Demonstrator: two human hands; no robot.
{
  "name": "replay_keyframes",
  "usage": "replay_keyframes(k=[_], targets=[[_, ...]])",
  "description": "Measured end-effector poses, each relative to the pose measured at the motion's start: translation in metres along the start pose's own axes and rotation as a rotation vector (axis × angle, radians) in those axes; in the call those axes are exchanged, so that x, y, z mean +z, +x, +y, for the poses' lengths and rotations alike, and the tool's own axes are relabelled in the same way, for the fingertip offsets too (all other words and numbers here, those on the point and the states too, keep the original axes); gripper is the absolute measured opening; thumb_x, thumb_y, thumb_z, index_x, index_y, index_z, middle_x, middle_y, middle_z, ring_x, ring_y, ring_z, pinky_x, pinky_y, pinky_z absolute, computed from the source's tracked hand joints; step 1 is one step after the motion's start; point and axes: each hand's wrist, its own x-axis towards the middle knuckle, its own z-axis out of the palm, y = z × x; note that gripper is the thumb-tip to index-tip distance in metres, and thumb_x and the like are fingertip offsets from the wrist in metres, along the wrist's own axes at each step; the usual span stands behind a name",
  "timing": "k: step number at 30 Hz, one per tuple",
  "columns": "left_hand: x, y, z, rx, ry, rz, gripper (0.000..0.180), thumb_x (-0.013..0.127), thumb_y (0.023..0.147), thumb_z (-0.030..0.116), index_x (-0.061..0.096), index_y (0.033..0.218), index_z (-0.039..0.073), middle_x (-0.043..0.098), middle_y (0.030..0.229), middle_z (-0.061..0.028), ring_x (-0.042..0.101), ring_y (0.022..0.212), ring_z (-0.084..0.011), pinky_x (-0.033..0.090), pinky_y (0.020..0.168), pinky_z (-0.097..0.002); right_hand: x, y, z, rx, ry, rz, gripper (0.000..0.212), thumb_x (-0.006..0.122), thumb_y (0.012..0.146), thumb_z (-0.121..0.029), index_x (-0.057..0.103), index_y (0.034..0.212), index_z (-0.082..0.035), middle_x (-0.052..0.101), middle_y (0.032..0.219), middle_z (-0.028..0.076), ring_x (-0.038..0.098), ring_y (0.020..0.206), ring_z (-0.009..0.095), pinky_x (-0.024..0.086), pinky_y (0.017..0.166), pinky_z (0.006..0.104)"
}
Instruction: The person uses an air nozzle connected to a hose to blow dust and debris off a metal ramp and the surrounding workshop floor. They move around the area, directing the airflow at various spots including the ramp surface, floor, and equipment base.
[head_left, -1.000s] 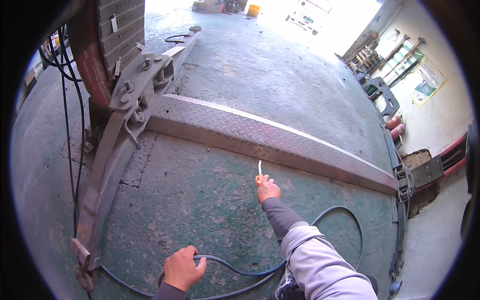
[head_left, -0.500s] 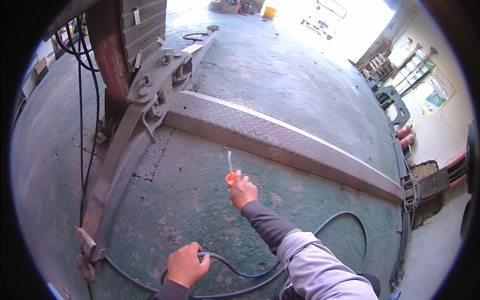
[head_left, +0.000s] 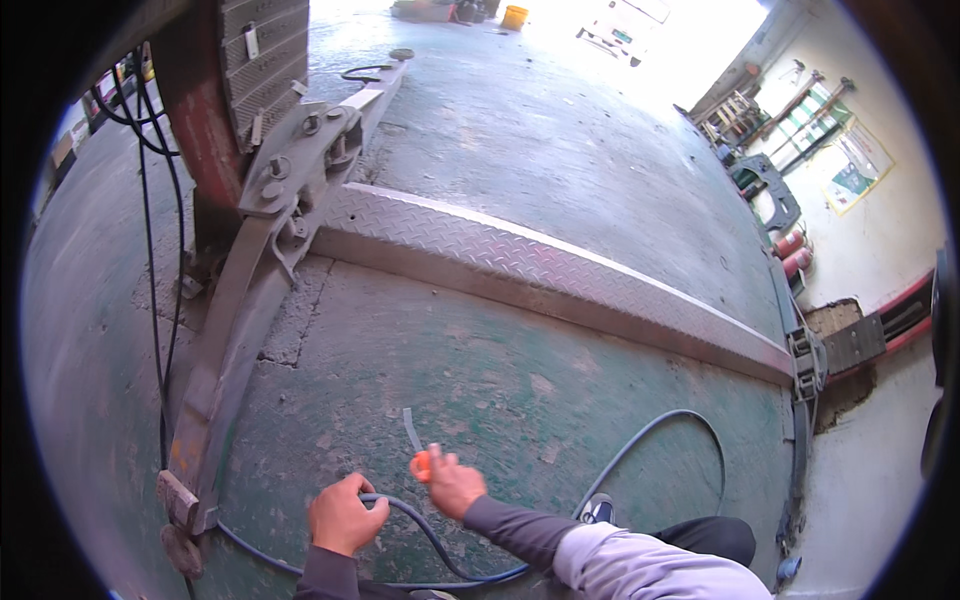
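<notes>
My left hand (head_left: pixel 343 513) is closed around a blue hose (head_left: pixel 640 440) low in the view, just above the green concrete floor. The hose runs from that hand in a loop to the right and back under my arm. My right hand (head_left: pixel 452 482) sits close beside the left and grips a small tool with an orange handle (head_left: pixel 421 464). A thin pale strip (head_left: pixel 410 430) sticks up from that handle. The two hands are a short gap apart, with the hose passing below the right hand.
A diamond-plate steel ramp (head_left: pixel 520 265) crosses the floor ahead. A red lift column (head_left: pixel 205 120) with a grey steel arm (head_left: pixel 270 230) stands at left, with black cables (head_left: pixel 150 260) hanging beside it. Racks and tools (head_left: pixel 790 110) line the right wall. A yellow bucket (head_left: pixel 514 16) stands far back.
My right hand with the orange-handled tool has drawn back toward me and to the left, ending next to my left hand. The left hand has kept its grip on the hose.
</notes>
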Motion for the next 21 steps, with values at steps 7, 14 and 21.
replay_keyframes(k=[7,14,21], targets=[[0.039,0.043,0.036,0.217,-0.035,-0.103,0.03,0.078,0.075,0.036,0.071,0.086,0.009,0.073,0.079,-0.0134,0.071,0.078,-0.0361,0.055,0.07,-0.0464,-0.05,-0.076,0.147,0.454,-0.2,0.146,0.062,0.05,0.101,-0.03,0.036,0.153,0.001,0.065,0.106,0.023,0.073,0.077,0.039,0.058,0.063,0.0513],[0.094,0.067,0.094,0.411,0.038,-0.274,0.032,0.077,0.076,0.037,0.072,0.086,0.007,0.074,0.082,-0.0147,0.072,0.081,-0.0356,0.056,0.073,-0.0454,-0.06,-0.169,0.167,0.375,-0.18,0.274,0.057,0.054,0.102,-0.033,0.042,0.148,0.0,0.065,0.096,0.021,0.071,0.066,0.037,0.057,0.055,0.0504],[0.117,0.07,0.125,0.445,-0.022,-0.324,0.033,0.078,0.076,0.038,0.073,0.087,0.007,0.075,0.083,-0.0145,0.072,0.082,-0.0357,0.057,0.075,-0.0457,-0.018,-0.209,0.142,0.244,-0.117,0.117,0.058,0.057,0.096,-0.024,0.044,0.151,-0.01,0.065,0.097,0.017,0.071,0.067,0.036,0.056,0.057,0.0503]])
